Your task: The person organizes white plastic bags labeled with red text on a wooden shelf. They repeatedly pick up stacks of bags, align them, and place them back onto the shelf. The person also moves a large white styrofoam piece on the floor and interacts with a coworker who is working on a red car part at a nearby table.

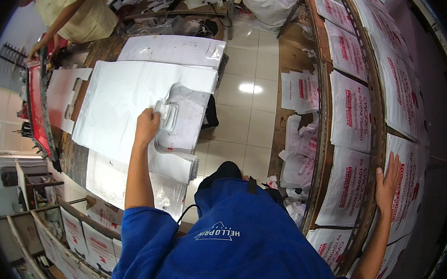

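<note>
My left hand (147,125) grips the handle end of a small stack of white plastic bags (177,123) lying on a table at the left. That stack rests on bigger white bag sheets (120,98). My right hand (388,183) lies flat, fingers spread, on a white bag with red print (407,188) laid out on a curved wooden rack (325,147) at the right. A blue shirt fills the lower middle of the picture.
More red-printed white bags (351,108) line the rack, and loose ones (298,89) lie on the shelf below it. A red screen frame (37,109) stands at the table's left edge, where another person (75,17) works. White floor tiles (247,111) run between table and rack.
</note>
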